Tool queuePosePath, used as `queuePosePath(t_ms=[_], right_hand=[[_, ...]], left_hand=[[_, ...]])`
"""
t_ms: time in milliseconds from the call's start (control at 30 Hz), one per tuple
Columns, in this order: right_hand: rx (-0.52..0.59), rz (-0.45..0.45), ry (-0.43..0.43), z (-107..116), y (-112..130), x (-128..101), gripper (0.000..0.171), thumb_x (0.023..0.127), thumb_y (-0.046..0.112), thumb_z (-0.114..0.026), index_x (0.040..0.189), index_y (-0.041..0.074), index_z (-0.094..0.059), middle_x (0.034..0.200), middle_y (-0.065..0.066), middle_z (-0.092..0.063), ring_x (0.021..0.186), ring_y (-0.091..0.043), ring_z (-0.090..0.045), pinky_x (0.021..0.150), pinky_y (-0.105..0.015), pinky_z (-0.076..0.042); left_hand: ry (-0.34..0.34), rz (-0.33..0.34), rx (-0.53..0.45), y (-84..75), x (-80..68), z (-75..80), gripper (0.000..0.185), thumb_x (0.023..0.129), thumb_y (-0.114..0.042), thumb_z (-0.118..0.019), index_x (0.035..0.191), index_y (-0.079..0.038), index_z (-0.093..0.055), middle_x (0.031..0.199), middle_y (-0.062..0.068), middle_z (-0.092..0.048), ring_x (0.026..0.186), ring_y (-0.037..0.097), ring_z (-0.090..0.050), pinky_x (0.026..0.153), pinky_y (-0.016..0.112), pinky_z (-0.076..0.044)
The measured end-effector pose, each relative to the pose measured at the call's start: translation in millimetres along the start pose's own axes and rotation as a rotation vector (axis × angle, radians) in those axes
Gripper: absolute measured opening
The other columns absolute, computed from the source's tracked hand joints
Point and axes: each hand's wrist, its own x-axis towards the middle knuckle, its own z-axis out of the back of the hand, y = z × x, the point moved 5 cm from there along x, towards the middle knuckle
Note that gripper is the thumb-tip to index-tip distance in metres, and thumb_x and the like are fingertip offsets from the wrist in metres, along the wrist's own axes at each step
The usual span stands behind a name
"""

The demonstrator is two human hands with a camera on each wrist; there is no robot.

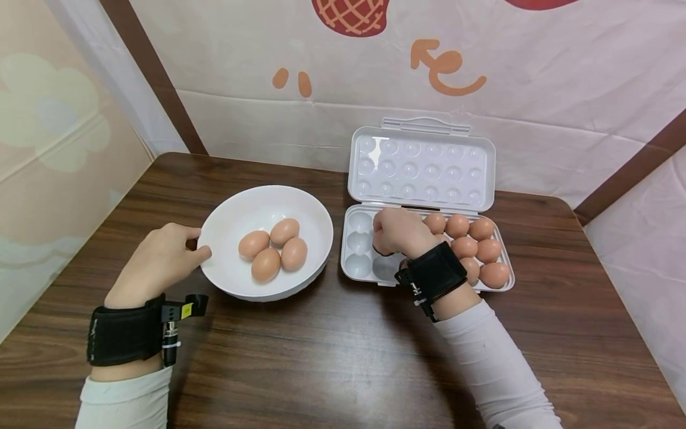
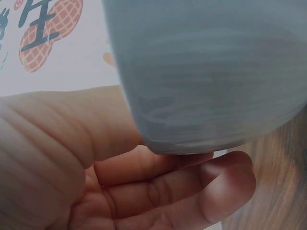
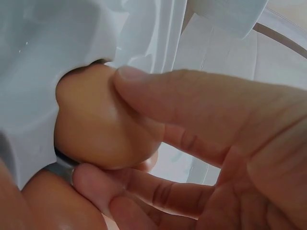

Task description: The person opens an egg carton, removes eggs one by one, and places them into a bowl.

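Observation:
A white bowl [image 1: 225, 217] with several brown eggs [image 1: 273, 250] stands left of centre on the wooden table. My left hand [image 1: 161, 256] holds its near-left side, thumb against the rim. In the left wrist view the fingers [image 2: 192, 187] lie under the bowl [image 2: 206, 72]. To the right, a white plastic egg carton [image 1: 358, 266] lies open with its lid [image 1: 420, 170] tilted back. My right hand [image 1: 399, 231] reaches into the carton's middle. The right wrist view shows its thumb and fingers [image 3: 192, 105] pinching a brown egg [image 3: 91, 124] that sits in a cell.
Several more eggs [image 1: 482, 250] fill the carton's right cells, while the left cells [image 1: 359, 223] hold none. A printed cloth backdrop [image 1: 536, 89] hangs close behind the table. Bare tabletop [image 1: 332, 357] lies in front of the bowl and carton.

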Motion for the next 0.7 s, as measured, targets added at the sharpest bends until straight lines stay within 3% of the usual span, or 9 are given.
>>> queuePosePath(t_ms=[267,400,533,700], right_hand=[[0.029,-0.017,-0.01,0.1,1.0,-4.1,0.02,0.073,0.0,-0.054,0.063,0.014,-0.044,0.06,0.002,-0.032,0.056,-0.016,-0.022,0.05,-0.026,-0.021],[0.029,0.009,-0.042,5.5,4.2,-6.4,0.011,0.073,0.001,-0.055,0.076,0.011,-0.059,0.069,-0.002,-0.047,0.06,-0.018,-0.035,0.052,-0.026,-0.028],[0.037,0.044,-0.069,14.5,8.7,-9.1,0.026,0.074,0.004,-0.054,0.096,0.008,-0.069,0.086,-0.007,-0.061,0.072,-0.021,-0.05,0.06,-0.028,-0.039],[0.064,0.061,-0.071,26.1,15.4,-10.8,0.037,0.074,0.003,-0.052,0.107,0.005,-0.068,0.091,-0.008,-0.063,0.073,-0.021,-0.052,0.064,-0.029,-0.043]], left_hand=[[0.01,0.009,0.003,0.7,-0.7,-0.8,0.039,0.092,-0.018,-0.053,0.121,0.006,-0.064,0.068,0.004,-0.049,0.061,0.018,-0.044,0.051,0.029,-0.033],[0.006,0.006,0.002,0.9,-0.4,-0.7,0.038,0.092,-0.018,-0.053,0.119,0.005,-0.065,0.068,0.004,-0.05,0.062,0.019,-0.045,0.052,0.029,-0.033],[0.006,0.004,0.003,1.2,0.7,-0.4,0.038,0.091,-0.018,-0.053,0.119,0.005,-0.065,0.068,0.004,-0.05,0.061,0.018,-0.045,0.052,0.029,-0.033],[0.009,0.005,0.008,1.6,1.6,-0.6,0.039,0.091,-0.018,-0.052,0.121,0.005,-0.064,0.067,0.003,-0.049,0.06,0.018,-0.044,0.051,0.029,-0.033]])
